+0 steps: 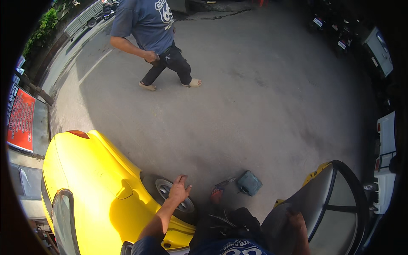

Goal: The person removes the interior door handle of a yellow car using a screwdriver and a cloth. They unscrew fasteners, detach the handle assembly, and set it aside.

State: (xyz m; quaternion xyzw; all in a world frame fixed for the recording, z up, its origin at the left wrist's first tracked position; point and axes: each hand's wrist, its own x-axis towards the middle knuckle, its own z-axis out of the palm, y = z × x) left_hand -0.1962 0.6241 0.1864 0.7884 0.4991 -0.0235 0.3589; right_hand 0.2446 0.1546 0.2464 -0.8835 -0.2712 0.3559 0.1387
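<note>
My left hand is held out over the rear wheel of a yellow car, its fingers apart and nothing in them. My right hand is low on the right, against or just over the dark inner side of a car door with yellow edges and a framed window. Its fingers are in shadow, so whether they grip the door cannot be made out. A dark green-blue box or case lies on the ground beyond my foot. Beside it is a thin dark item, too small to name.
A person in a blue T-shirt and dark trousers walks on the grey pavement ahead. A red banner hangs at the left. Motorcycles stand at the far right, and a white vehicle is beyond the door.
</note>
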